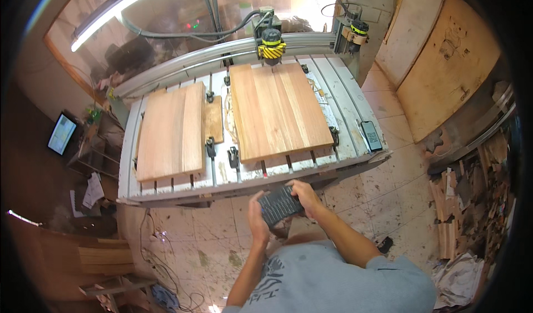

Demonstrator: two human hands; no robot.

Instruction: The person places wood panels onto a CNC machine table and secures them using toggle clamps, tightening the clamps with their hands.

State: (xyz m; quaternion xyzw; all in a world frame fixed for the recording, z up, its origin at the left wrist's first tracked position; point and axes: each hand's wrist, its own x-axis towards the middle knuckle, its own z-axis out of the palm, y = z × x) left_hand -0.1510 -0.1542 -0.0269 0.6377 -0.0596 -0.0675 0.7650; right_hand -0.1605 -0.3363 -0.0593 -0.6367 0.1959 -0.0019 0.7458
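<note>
I hold a small black keypad [279, 205] with rows of pale-marked keys in front of my body, tilted. My left hand [257, 220] is closed on its left edge. My right hand [304, 196] grips its upper right corner, thumb over the top. Just beyond stands a CNC router table [355, 121] with a slotted bed. A large wooden panel [277, 110] lies under the black-and-yellow spindle [271, 49]. A second wooden panel [171, 132] lies to its left. Black clamps [210, 146] sit along the edges of both panels.
A phone [371, 136] lies on the bed's right corner. The gantry rail [194, 57] crosses the back, with another spindle [355, 35] at right. A monitor [61, 133] glows at left. Cables [161, 263] trail over the floor. Wood scraps [463, 202] are heaped at right.
</note>
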